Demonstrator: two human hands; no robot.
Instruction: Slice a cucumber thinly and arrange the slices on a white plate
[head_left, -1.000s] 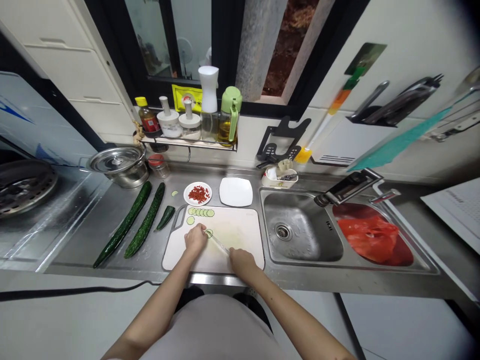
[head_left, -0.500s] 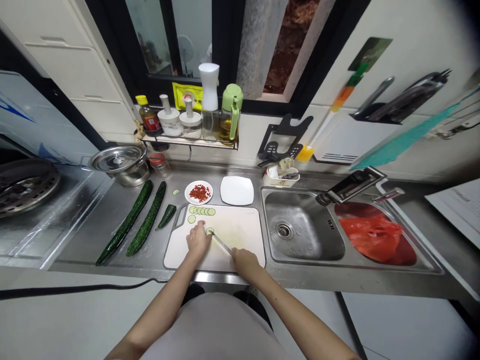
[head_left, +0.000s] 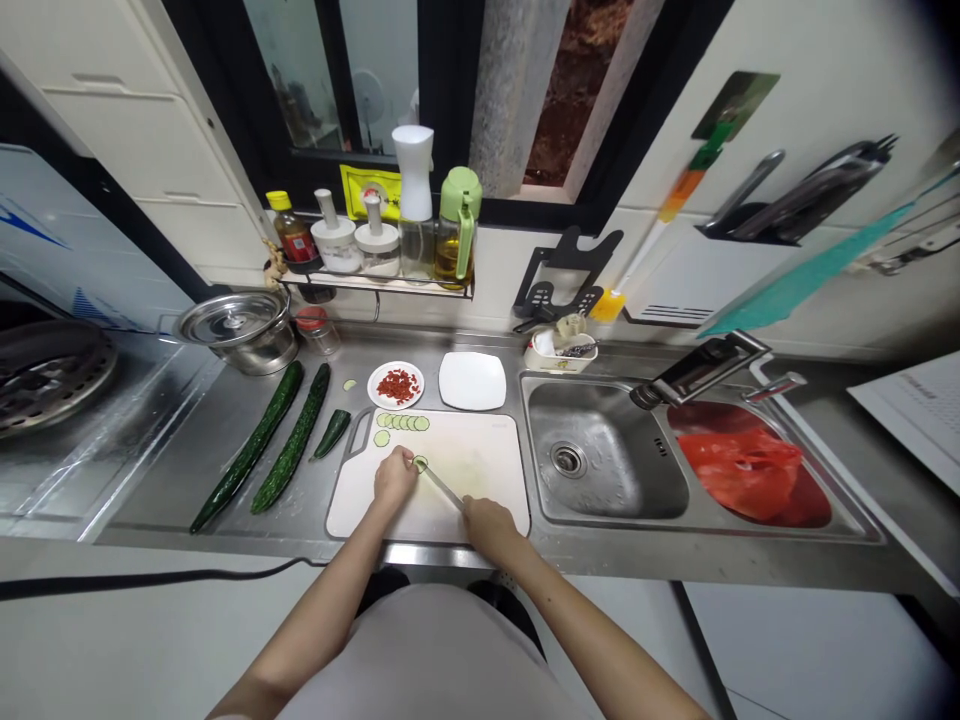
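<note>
My right hand (head_left: 487,525) is closed round the handle of a knife (head_left: 444,487). Its blade points up and left, with the tip at a cucumber slice (head_left: 421,464) on the white cutting board (head_left: 487,450). My left hand (head_left: 394,480) pinches that slice's left edge between thumb and fingertips. Near the board's top left lies an overlapping row of cucumber slices (head_left: 403,422), and one single slice (head_left: 382,438) lies below it. Two long cucumbers (head_left: 247,445) (head_left: 294,440) and a short cut cucumber piece (head_left: 331,434) rest left of the board.
Behind the board stand a plate (head_left: 373,390) of small red pieces and a white square plate (head_left: 472,381). The steel sink (head_left: 615,500) is on the right, a red plastic bag (head_left: 742,470) in its second basin. A lidded pot (head_left: 259,345) stands back left, below a seasoning shelf (head_left: 345,280).
The fingers of my left hand have drawn together at the slice's edge. The knife stays at the slice, almost unmoved. The whole view has shifted slightly.
</note>
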